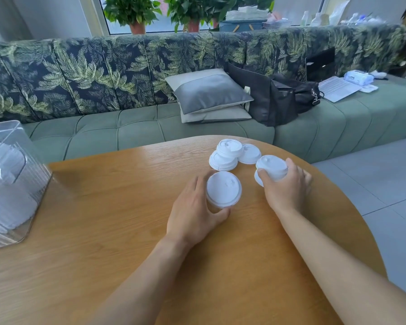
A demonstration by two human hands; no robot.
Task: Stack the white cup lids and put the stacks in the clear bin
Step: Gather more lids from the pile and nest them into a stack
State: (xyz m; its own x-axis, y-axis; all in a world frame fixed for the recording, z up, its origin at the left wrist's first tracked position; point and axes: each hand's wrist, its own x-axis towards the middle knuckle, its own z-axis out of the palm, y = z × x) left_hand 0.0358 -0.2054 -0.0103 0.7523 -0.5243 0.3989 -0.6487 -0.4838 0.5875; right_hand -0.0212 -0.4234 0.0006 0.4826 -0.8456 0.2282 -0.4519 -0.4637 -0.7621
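Your left hand (pixel 195 207) curls round one lid stack (pixel 223 189), your right hand (pixel 288 188) grips a second stack (pixel 271 168) beside the loose lids (pixel 229 152), well apart from the clear bin (pixel 12 146); misaligned rims may topple either in transit.

The clear bin (pixel 34 177) runs off the left edge, and the white shapes inside blur behind its ribbed wall (no counting them). The left grip (pixel 192 212) hides the underside of its lid stack (pixel 223 189). The right grip (pixel 287 192) covers the lower part of its lids (pixel 271 169).
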